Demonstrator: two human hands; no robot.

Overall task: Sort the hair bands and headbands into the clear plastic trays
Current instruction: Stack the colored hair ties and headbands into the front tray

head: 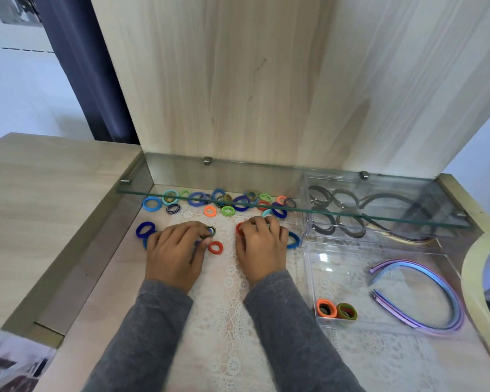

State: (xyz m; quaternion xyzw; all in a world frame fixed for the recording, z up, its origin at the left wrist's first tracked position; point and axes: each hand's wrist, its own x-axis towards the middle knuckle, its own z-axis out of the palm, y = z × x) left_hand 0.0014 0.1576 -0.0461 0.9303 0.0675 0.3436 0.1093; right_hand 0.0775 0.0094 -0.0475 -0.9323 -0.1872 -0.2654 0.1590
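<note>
Hands [176, 250] [262, 247] 2 | blue-purple headbands [408, 263] 2 | loose hair bands [145, 204] roughly 25

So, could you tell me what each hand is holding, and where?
Left hand pinches a dark hair band by its rim; the right hand curls over a red band, grip unclear.

The lace mat [227, 306] is cream with an openwork floral pattern. At its far end lie bands [152, 204] in sky blue, royal blue, lime, orange and teal. Mid-mat are a green-and-black striped band [210, 231], a red band [216, 247] and a second red band [240, 228]; at its left edge, a navy band [145, 230]. Right of the mat's near end, a tray [314, 278] holds lilac-blue headbands [436, 292], an orange band [326, 307] and an olive band [346, 311]; right of its far end, a second tray [306, 222] holds grey headbands [320, 195].
</note>
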